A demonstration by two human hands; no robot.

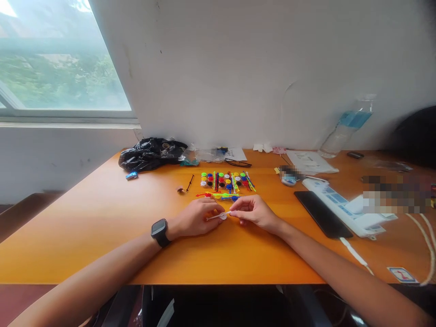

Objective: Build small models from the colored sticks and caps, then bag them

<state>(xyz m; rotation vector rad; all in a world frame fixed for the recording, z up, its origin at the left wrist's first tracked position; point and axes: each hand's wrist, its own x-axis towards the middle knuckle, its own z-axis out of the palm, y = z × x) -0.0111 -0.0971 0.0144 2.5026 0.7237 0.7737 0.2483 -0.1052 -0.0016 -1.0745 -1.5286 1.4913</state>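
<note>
A white arrow-shaped spinner pointer with a small round white base (223,216) is held low over the table, between my two hands. My left hand (195,216), with a dark watch on the wrist, has its fingers curled at the pointer's left end. Between thumb and forefinger, my right hand (255,211) pinches the opposite end. Just beyond my fingers lie a red arrow pointer (203,195) and a blue one (230,198). Farther back, coloured round bases (221,180) stand in groups with several arrow pointers among them. A black arrow pointer (190,183) lies to their left, close to a small dark round piece (180,189).
A black plastic bag (151,154) and a blue wrapper (131,175) lie at the back left. Glasses (238,163) rest near the wall. On the right are a black phone (322,213), a white power strip (340,206), cables and a clear bottle (347,129).
</note>
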